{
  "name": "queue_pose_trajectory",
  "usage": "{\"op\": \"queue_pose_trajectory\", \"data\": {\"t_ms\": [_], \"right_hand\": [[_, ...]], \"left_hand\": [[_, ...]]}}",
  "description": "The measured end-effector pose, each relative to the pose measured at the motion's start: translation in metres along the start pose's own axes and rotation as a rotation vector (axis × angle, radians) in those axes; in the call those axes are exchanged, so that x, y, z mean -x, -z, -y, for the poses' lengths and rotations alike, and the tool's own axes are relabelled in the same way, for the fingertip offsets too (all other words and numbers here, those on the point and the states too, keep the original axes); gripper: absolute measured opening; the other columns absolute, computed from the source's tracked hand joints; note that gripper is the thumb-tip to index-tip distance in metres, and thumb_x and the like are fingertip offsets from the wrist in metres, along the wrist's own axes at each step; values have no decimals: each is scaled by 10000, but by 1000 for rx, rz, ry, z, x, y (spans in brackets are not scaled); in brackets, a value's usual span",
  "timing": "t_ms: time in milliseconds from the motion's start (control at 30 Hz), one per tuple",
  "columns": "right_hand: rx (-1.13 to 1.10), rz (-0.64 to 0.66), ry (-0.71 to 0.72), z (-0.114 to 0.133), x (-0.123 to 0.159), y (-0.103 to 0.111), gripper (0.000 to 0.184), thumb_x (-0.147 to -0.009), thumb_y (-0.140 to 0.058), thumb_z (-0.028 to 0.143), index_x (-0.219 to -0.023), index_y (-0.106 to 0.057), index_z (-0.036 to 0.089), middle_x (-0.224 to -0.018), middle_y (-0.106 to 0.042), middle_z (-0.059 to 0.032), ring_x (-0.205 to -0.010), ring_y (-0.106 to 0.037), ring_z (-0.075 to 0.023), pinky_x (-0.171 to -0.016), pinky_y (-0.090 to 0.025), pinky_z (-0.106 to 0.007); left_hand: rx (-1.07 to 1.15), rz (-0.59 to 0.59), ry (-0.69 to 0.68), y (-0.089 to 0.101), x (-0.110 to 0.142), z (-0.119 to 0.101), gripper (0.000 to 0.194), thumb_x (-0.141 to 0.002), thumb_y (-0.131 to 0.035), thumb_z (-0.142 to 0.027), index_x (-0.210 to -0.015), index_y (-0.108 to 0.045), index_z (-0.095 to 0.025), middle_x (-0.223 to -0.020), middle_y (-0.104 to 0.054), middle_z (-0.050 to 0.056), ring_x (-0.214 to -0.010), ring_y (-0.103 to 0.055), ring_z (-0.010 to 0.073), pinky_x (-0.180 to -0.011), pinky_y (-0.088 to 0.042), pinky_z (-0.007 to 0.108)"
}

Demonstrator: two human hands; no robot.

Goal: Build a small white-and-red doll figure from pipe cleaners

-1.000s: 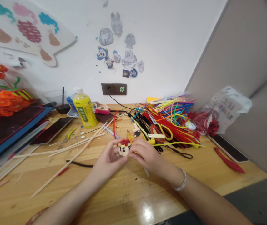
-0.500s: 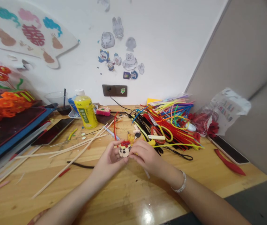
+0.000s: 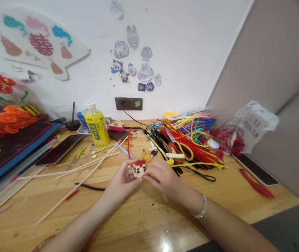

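Note:
Between my hands sits a small cream figure [image 3: 139,171] with black spots and a red and yellow top, which looks made of pipe cleaners. My left hand [image 3: 124,175] is closed around its left side, thumb below. The fingertips of my right hand [image 3: 162,175] pinch at its lower right edge; whether they hold a separate small piece is hidden. A red pipe cleaner [image 3: 129,143] rises just behind the figure. Close behind my right hand lie an orange-yellow piece [image 3: 146,156] and a cream-handled tool [image 3: 175,155].
A heap of coloured pipe cleaners [image 3: 196,140] with scissors [image 3: 185,149] lies at the back right. Wooden sticks [image 3: 86,178], a yellow drink bottle [image 3: 97,127] and a dark tablet [image 3: 60,149] are on the left. A phone [image 3: 256,168] and red strip [image 3: 257,185] lie far right.
The view has tilted slightly upward, so the wall and table items sit a little lower in the picture. Both hands keep hold of the figure, with only slight shifts of the right fingers.

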State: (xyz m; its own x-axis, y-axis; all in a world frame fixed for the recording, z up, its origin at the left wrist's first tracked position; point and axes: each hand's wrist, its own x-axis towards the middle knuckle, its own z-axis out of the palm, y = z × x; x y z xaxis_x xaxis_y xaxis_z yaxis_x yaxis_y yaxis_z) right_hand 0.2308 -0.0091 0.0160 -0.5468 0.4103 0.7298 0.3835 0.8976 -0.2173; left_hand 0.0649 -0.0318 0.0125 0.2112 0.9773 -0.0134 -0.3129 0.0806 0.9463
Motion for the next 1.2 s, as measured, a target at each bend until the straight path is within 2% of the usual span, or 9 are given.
{"op": "queue_pose_trajectory", "data": {"t_ms": [167, 400, 833, 1000, 1067, 1200], "right_hand": [[71, 21, 70, -1, -1, 0, 174, -888, -475, 170, -750, -577, 143, -718, -606, -61, -705, -502, -173, -684, -437, -320], [105, 17, 88, 0, -1, 0, 205, -905, -436, 177, -752, -569, 148, -717, -609, -61, -691, -496, -169, -666, -430, -313], [87, 72, 30, -2, 0, -4, 255, -930, -382, 218, -757, -557, 153, -741, -604, -68, -726, -501, -182, -711, -433, -327], [24, 81, -14, -3, -3, 1, 208, -918, -425, 216, -770, -557, 152, -770, -613, -57, -758, -519, -176, -724, -431, -311], [6, 150, -23, -4, -3, 3, 155, -897, -472, 183, -777, -564, 146, -778, -617, -49, -770, -529, -166, -725, -431, -289], [99, 408, 35, -10, 1, -3, 91, -849, -561, 184, -769, -593, 155, -765, -623, -27, -748, -537, -160, -700, -424, -275]], "left_hand": [[26, -7, 3, -1, 0, 0, 574, -545, -808, -221, -991, -446, -204, -670, -664, -32, -577, -597, 114, -583, -433, 232], [-11, -10, 17, -1, 0, -2, 580, -543, -809, -234, -995, -447, -201, -661, -661, -37, -568, -594, 114, -584, -434, 236], [-13, -3, 36, -1, 1, -2, 604, -555, -803, -235, -1021, -421, -187, -649, -672, -27, -545, -597, 113, -573, -437, 246], [-26, -28, 37, 1, -1, -3, 603, -536, -808, -230, -1005, -431, -186, -640, -677, -25, -530, -593, 116, -572, -440, 249], [-38, -63, 33, 2, -2, -5, 600, -532, -808, -231, -1000, -435, -193, -647, -681, -24, -537, -597, 122, -580, -442, 252], [-73, -138, 19, 6, -4, -9, 589, -510, -815, -234, -980, -462, -203, -653, -680, -26, -572, -613, 141, -590, -434, 247]]}}
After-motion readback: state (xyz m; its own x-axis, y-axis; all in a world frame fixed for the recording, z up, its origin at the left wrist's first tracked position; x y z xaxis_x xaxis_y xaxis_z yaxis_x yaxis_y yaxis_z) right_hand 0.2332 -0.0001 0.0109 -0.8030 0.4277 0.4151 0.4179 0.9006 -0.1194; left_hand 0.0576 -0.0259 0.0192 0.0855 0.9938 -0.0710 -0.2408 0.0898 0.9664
